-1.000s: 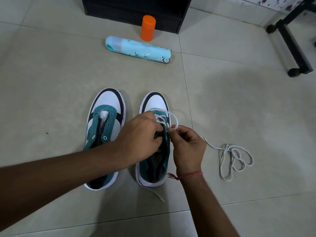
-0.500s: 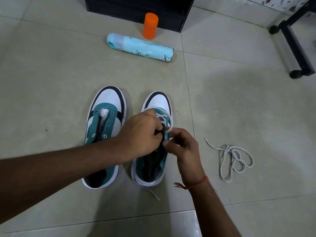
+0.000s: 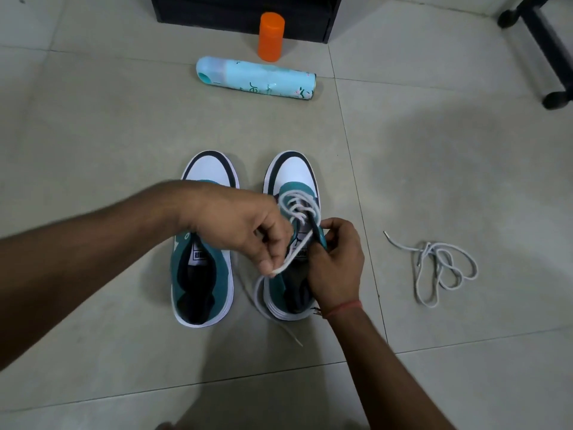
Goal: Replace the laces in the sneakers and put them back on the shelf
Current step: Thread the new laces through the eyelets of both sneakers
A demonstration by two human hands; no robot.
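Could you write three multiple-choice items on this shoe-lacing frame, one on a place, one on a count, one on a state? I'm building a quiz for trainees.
1. Where does the loose white lace lie?
A. On the floor to the right of both sneakers
B. Inside the left sneaker
C. On top of the spray can

2. How many sneakers stand on the floor?
A. One
B. Two
C. Three

3. What is the left hand doing?
A. Resting flat on the floor
B. Holding the orange cap
C. Pinching a white lace end beside the right sneaker

Answers:
1 A: the lace sits coiled on the tiles, apart from the right sneaker.
2 B: the left sneaker and the right sneaker stand side by side.
3 C: its fingers pinch the lace end, while the right hand grips the sneaker's eyelet edge.
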